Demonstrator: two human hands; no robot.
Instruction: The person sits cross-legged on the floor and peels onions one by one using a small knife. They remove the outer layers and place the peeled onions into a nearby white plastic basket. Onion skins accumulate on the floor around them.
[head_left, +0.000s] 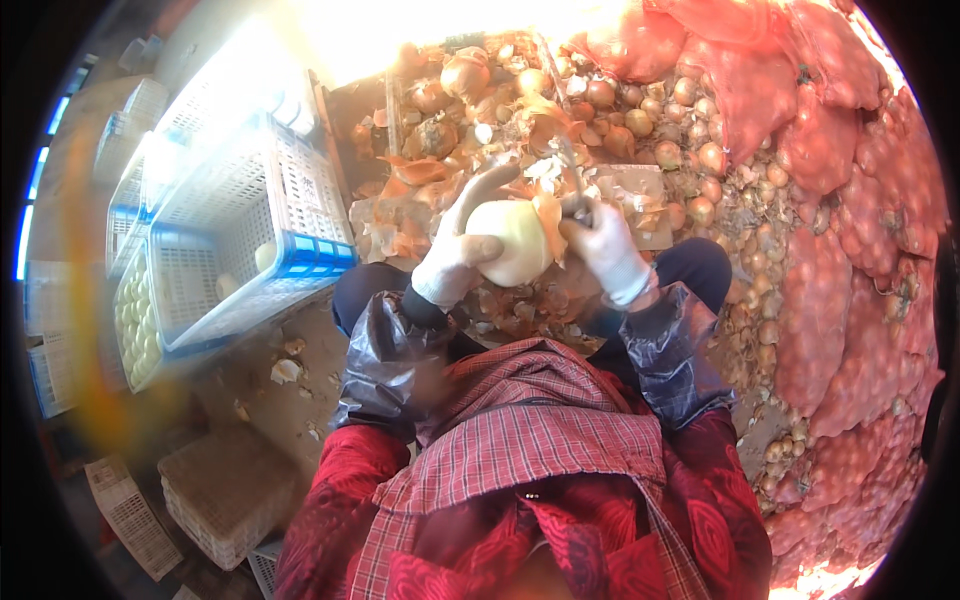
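My left hand (454, 262), in a white glove with greyish fingers, grips a large peeled onion (511, 244) in front of my knees. The onion's surface is pale and smooth. A piece of brown onion skin (552, 225) hangs at its right side, beside my gloved right hand (611, 247). That hand is closed around the dark handle of a small knife (571, 166); the blade points up and away from me and is blurred. Below the onion, loose skins (517, 307) lie between my legs.
At left stands a white and blue plastic crate (311, 255) with a few peeled onions inside, beside another crate filled with peeled onions (136, 322). Unpeeled onions (465, 75) lie ahead. Red mesh sacks of onions (817, 322) line the right. A stacked basket (225, 495) sits lower left.
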